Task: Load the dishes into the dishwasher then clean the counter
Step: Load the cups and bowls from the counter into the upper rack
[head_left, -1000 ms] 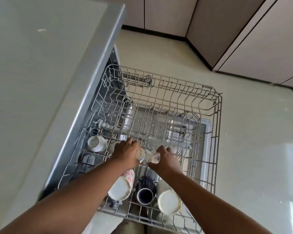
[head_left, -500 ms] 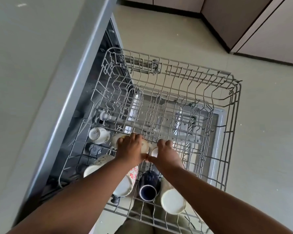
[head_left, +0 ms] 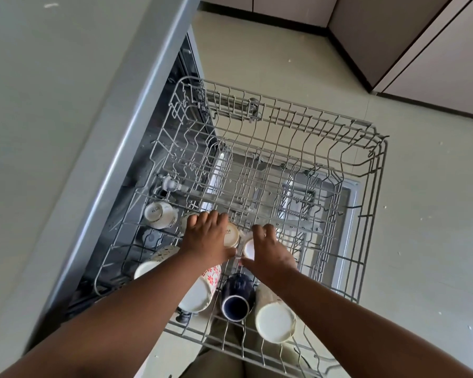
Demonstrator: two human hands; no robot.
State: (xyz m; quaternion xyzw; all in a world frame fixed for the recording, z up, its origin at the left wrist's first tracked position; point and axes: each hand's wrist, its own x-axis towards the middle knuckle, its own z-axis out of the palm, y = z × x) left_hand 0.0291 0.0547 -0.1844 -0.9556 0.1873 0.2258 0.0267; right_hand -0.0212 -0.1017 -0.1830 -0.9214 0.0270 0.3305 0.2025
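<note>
The grey wire upper rack (head_left: 377, 170) of the dishwasher is pulled out over the floor. My left hand (head_left: 206, 237) lies on top of a small white cup (head_left: 231, 235) standing upside down in the rack, fingers curled over it. Right beside it, my right hand (head_left: 268, 251) grips another small white cup (head_left: 248, 248). A third small cup (head_left: 159, 214) stands upside down at the left. Nearer me lie a flowered mug (head_left: 200, 293), a dark blue mug (head_left: 235, 298) and a white mug (head_left: 275, 317).
The grey counter (head_left: 52, 118) runs along the left, its edge overhanging the open dishwasher. Beige floor tiles (head_left: 426, 241) lie under and right of the rack. Cabinet doors (head_left: 434, 50) stand at the far right. The rack's far half holds only tines.
Both hands stay on the two small cups in the rack's middle row, shifting only slightly. The camera has tilted, so the rack sits higher and larger in view.
</note>
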